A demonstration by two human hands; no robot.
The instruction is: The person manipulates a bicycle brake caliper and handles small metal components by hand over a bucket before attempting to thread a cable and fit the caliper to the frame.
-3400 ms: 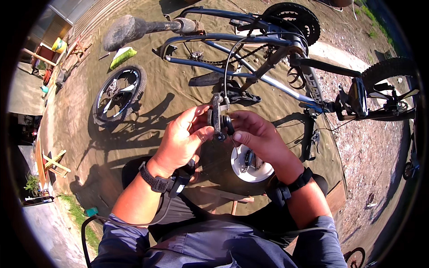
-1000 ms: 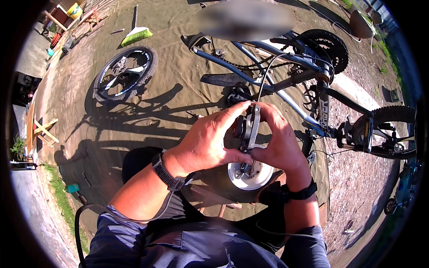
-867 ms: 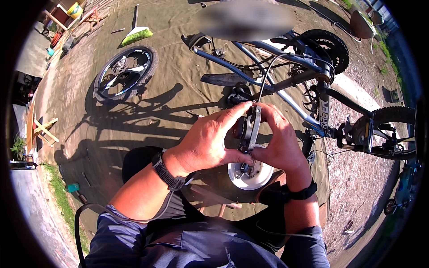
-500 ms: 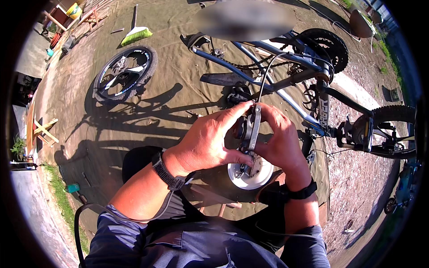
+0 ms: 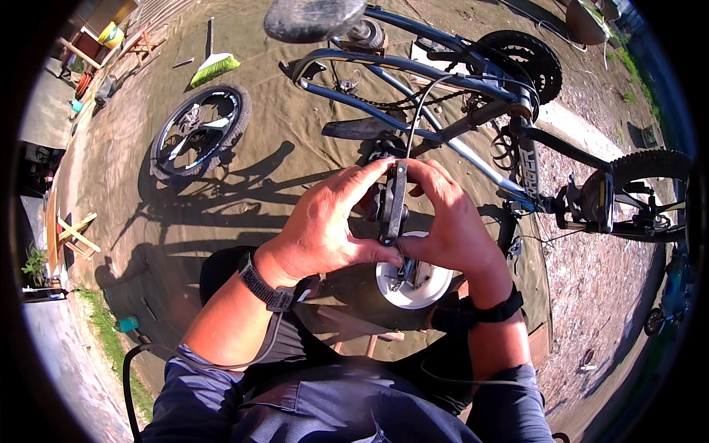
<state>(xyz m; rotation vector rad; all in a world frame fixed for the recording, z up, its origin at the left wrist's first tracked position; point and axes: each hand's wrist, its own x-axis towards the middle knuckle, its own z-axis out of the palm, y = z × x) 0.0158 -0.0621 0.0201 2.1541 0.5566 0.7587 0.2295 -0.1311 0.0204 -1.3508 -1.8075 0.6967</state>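
Note:
A rear derailleur [image 5: 396, 203], with a dark metal cage and small wheels, is held upright between my two hands. A cable housing [image 5: 422, 111] runs from its top up to the blue bicycle frame [image 5: 473, 85]. My left hand [image 5: 317, 221] is closed on its left side, fingertips at the top and thumb at the lower end. From the right, my right hand [image 5: 458, 221] grips it the same way, its thumb near the left one. Just below the hands is a white bowl [image 5: 445, 284] with small dark parts inside. My fingers hide some of the derailleur.
A saddle [image 5: 314, 18] is at the top, and the bicycle's front wheel [image 5: 646, 166] is at right. A loose wheel [image 5: 240, 133] lies on the brown ground sheet [image 5: 273, 88] at left. Beyond it lies a green-bristled broom [image 5: 214, 68]. A wooden trestle [image 5: 77, 235] stands far left.
Both hands have shifted slightly left with the derailleur, which now stands straighter. My right thumb has moved up to its lower end. More of the bowl shows, and the view has shifted a little.

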